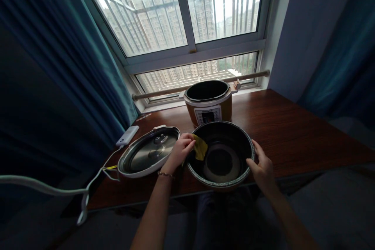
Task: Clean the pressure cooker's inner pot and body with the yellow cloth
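Table [278, 125], glossy brown, lies below pot [223, 156] and bright window [146, 19].

print on the cooker panel [208, 115] is too small to read.

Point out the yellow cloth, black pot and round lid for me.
Yellow cloth [200, 147]: head view, middle of its visible part.
Black pot [222, 162]: head view, centre of its inner floor.
Round lid [150, 152]: head view, middle of its shiny face.

Round black pot [221, 162], speckled rim, open top, by bench [281, 136] near edge. Yellow cloth [200, 147], bent, inside pot's left side.
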Tool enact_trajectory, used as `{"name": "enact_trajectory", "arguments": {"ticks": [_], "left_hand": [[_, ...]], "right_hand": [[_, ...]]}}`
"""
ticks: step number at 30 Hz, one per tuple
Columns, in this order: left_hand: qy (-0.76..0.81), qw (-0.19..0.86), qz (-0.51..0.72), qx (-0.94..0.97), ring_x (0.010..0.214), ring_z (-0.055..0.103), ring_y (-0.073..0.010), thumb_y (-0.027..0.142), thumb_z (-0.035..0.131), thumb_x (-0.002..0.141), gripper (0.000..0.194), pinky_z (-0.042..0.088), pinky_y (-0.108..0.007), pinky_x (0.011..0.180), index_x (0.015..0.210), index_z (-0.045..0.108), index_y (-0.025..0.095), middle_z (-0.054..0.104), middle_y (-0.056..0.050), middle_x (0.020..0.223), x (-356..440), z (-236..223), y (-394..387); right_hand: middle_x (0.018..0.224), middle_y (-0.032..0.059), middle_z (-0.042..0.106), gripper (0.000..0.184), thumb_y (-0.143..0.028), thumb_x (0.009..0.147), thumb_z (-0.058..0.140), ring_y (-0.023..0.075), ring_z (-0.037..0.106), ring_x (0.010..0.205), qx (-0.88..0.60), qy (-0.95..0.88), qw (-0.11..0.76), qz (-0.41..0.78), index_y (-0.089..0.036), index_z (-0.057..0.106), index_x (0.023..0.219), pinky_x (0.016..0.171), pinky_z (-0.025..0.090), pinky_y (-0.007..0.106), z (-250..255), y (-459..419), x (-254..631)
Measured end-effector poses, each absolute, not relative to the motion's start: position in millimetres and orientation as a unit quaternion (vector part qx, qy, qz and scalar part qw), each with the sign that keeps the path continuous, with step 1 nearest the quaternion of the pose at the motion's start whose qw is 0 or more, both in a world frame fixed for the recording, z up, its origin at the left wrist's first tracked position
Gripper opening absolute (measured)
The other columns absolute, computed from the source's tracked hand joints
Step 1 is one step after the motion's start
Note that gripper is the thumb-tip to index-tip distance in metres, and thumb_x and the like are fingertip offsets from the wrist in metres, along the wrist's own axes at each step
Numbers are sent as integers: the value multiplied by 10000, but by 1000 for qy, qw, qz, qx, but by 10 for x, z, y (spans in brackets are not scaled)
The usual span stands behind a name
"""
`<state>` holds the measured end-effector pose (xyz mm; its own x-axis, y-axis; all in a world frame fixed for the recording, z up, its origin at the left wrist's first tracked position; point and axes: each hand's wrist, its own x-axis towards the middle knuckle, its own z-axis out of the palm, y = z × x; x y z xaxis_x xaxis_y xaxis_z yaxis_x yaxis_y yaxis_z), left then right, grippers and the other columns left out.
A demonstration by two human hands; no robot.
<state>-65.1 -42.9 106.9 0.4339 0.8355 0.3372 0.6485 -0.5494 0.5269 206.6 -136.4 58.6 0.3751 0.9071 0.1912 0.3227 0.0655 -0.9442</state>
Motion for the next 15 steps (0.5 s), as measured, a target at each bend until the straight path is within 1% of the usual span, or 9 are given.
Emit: {"name": "enact_trajectory", "arguments": {"ticks": [2,4,5,6,8,10,15], "left_hand": [[507,101,275,810,938,500,-203,301,570,777,140,424,-343,856,739,520,175,519,-64,959,-616,1105,-336],[578,22,224,784,956,495,-225,283,658,694,278,428,-353,850,897,512,163,487,-80,1004,-567,1155,-301],[601,-6,192,776,938,506,-228,265,664,685,316,437,-348,827,933,500,158,487,-84,996,-539,1185,-297],[610,-19,165,775,910,521,-226,240,651,694,293,445,-338,799,929,497,157,497,-83,972,-509,1218,-294],[603,-21,131,786,852,548,-210,180,605,722,180,449,-314,757,870,503,166,525,-70,901,-448,1284,-270],[582,-12,121,804,837,560,-197,131,574,729,124,445,-296,756,825,508,174,545,-57,862,-389,1340,-203],[521,11,98,848,879,576,-169,71,526,731,163,441,-256,788,856,527,175,578,-56,933,-215,1401,88]], "right_hand": [[1155,112,600,681,-307,672,480,254,555,1058,-625,-490,546,268,-102,405,1317,935,404,370,591,-1374,2059],[1146,103,604,669,-301,678,477,246,560,1044,-619,-492,551,268,-110,406,1315,924,410,363,592,-1379,2057],[1144,100,605,665,-297,680,477,243,562,1040,-617,-493,552,268,-113,406,1315,919,413,359,591,-1380,2057],[1144,99,605,661,-294,683,476,242,562,1039,-617,-494,551,268,-114,406,1315,916,414,358,590,-1379,2057],[1149,102,603,659,-291,685,473,242,559,1044,-618,-496,550,265,-111,405,1316,917,411,358,583,-1377,2054],[1159,107,598,661,-291,685,471,245,555,1052,-620,-492,553,260,-106,405,1316,921,409,360,573,-1375,2046],[1172,98,595,651,-281,692,469,239,559,1053,-618,-478,570,254,-119,407,1319,915,418,353,528,-1369,2024]]}}
